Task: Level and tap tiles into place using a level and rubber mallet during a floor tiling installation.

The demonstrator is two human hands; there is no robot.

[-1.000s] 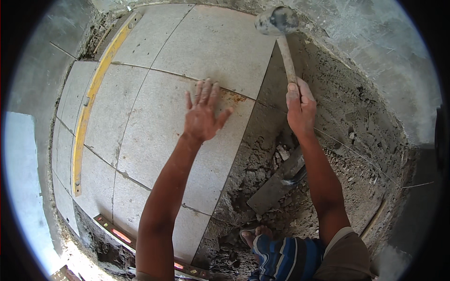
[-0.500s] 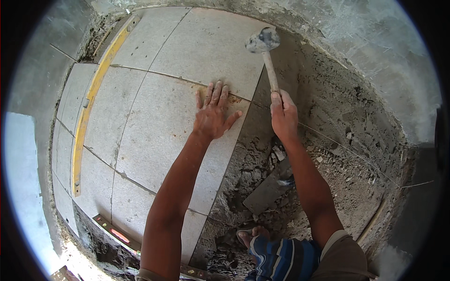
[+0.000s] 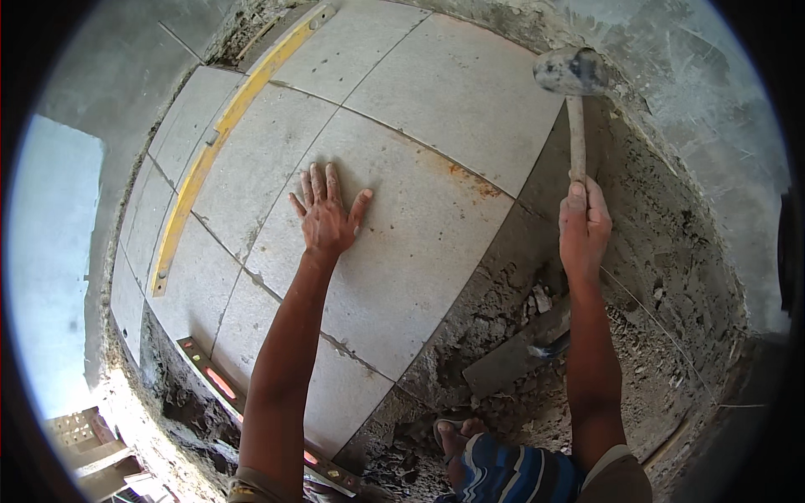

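Note:
My right hand [image 3: 585,222] is closed round the pale wooden handle of a rubber mallet [image 3: 573,72]. The mallet's dark, mortar-smeared head is raised at the upper right, by the outer corner of the far tile. My left hand [image 3: 327,220] lies with fingers spread on a large grey floor tile [image 3: 394,260], near its left joint. Rusty-brown stains mark that tile's far right corner. The tile's right edge borders rough wet mortar [image 3: 444,369].
A yellow level [image 3: 220,138] lies across the tiles at left; a dark straightedge level [image 3: 210,369] lies near the front. On the mortar rests a trowel [image 3: 503,356], partly behind my right forearm. A thin string [image 3: 658,334] runs at right. My sandalled foot [image 3: 453,434] stands on the dirt.
My left hand has slid left and nearer across the tile, away from its stained corner. My right hand has carried the mallet to the right. The whole view has shifted.

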